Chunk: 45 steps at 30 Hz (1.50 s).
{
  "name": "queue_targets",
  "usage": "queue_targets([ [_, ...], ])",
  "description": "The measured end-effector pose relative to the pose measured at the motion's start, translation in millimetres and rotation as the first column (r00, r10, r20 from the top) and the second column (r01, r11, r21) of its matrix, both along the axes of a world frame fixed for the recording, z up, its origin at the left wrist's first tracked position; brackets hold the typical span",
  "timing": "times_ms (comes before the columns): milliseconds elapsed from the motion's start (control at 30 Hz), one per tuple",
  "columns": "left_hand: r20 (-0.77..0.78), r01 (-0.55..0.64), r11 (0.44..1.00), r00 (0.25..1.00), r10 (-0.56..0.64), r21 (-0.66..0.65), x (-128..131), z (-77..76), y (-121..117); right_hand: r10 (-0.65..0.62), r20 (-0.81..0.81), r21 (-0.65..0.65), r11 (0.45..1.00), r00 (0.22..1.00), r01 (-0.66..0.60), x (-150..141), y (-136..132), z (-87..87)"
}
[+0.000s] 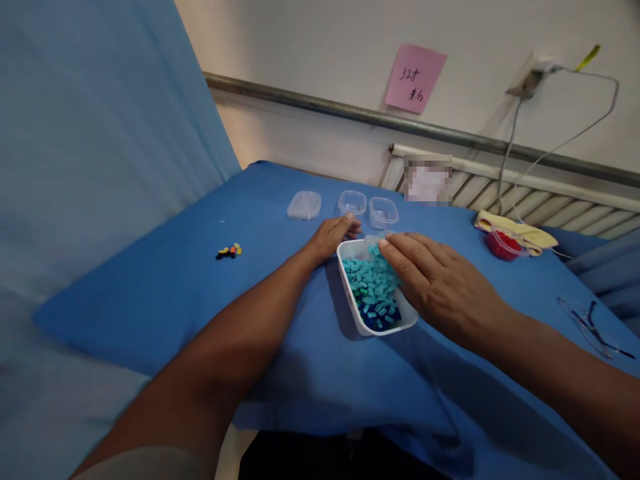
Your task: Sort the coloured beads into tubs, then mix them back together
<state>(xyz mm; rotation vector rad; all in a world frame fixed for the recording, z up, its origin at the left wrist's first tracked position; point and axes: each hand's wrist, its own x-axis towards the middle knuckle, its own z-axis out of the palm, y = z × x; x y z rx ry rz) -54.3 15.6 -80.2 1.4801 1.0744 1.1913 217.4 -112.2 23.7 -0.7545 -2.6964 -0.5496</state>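
Observation:
A white plastic tub (352,300) stands near the front of the blue-covered bed, holding small teal pieces (373,277) with dark blue and green ones beneath. Over its right side, my right hand (425,267) is closed on a clear plastic container (379,236), mostly hidden by the hand. Blurred teal pieces lie just below those fingers, inside the tub. At the tub's far left corner is my left hand (336,237), its thumb and loosely bent fingers apart with nothing visible in them. Whether it touches the tub, I cannot tell.
Two clear containers (383,212) and stacked clear lids (305,205) lie behind. Black, yellow and orange pieces (229,252) sit left. To the right are a container of red pieces (504,245), a yellow cloth (517,230) and glasses (593,327). A radiator (467,183) lines the wall.

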Motion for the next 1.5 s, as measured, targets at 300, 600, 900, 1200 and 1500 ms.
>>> queue_targets([
  [300, -0.003, 0.015, 1.000, 1.000, -0.015, 0.004, 1, 3.1, -5, 0.078, 0.090, 0.027, 0.996, 0.993, -0.080, -3, -21, 19.8],
  [600, -0.017, 0.011, 1.000, 1.000, -0.011, 0.004, 2, 1.5, -1, 0.033, -0.031, -0.041, 0.999, 0.999, -0.034, 16, -19, 27.3],
  [900, -0.011, 0.005, 1.000, 1.000, -0.005, 0.001, 2, 1.4, -2, 0.032, -0.165, -0.088, 0.995, 0.986, -0.047, 27, -12, 24.8],
  [1200, -0.032, -0.014, 1.000, 0.999, 0.014, -0.004, 1, 5.2, -4, -0.528, -0.499, -0.436, 0.838, 0.687, 0.327, 58, 74, -18.0],
  [1500, 0.003, -0.027, 0.999, 1.000, 0.028, -0.045, -2, 3.5, 2, -0.805, -0.542, -0.712, 0.592, 0.239, 0.378, 37, 176, -95.5],
])
